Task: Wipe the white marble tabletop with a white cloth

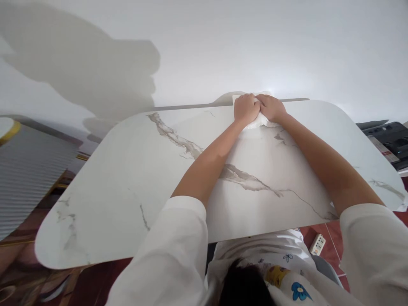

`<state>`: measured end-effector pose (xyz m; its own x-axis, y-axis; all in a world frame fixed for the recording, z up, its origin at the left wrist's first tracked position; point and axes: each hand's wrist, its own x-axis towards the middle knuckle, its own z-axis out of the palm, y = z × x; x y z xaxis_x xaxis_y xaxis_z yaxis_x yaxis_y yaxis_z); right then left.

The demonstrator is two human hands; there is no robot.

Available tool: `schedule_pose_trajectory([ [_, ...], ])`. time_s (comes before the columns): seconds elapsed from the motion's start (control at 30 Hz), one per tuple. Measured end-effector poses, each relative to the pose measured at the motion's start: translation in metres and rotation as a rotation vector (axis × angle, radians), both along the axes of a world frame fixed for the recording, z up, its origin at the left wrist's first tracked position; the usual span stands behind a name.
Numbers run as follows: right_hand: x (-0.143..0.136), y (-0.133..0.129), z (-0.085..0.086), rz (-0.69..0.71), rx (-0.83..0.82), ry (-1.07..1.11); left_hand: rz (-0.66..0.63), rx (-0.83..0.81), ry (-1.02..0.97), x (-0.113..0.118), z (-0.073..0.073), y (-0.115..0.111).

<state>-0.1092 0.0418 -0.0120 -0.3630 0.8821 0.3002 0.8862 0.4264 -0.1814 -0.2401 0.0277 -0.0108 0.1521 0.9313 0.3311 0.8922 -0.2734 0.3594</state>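
Both of my hands are close together at the far edge of a white marble-patterned table (127, 170), beside the wall. A white cloth or tissue (255, 123) is bunched beneath them and shows below and around the fingers. My left hand (247, 109) presses on its left part with fingers curled. Touching it on the right, my right hand (271, 108) is bent over the same white material. Part of the cloth is hidden under the palms.
A white wall (204, 51) runs along the table's far edge. A ribbed grey cabinet (28, 170) stands at left, a black appliance (389, 138) at right. On the red floor lies a power strip (318, 244).
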Motion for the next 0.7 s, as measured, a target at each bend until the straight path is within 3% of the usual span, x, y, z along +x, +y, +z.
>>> schedule_pose_trajectory([
  [0.17, 0.001, 0.002, -0.001, 0.020, 0.014, -0.041, 0.007, 0.007, 0.061, 0.002, -0.003, -0.001],
  [0.3, 0.002, -0.010, -0.001, 0.076, 0.033, -0.039, 0.015, 0.024, 0.099, 0.004, -0.001, -0.016],
  [0.7, 0.002, -0.087, -0.001, 0.069, 0.003, -0.051, -0.040, 0.025, 0.091, 0.001, 0.003, -0.092],
])
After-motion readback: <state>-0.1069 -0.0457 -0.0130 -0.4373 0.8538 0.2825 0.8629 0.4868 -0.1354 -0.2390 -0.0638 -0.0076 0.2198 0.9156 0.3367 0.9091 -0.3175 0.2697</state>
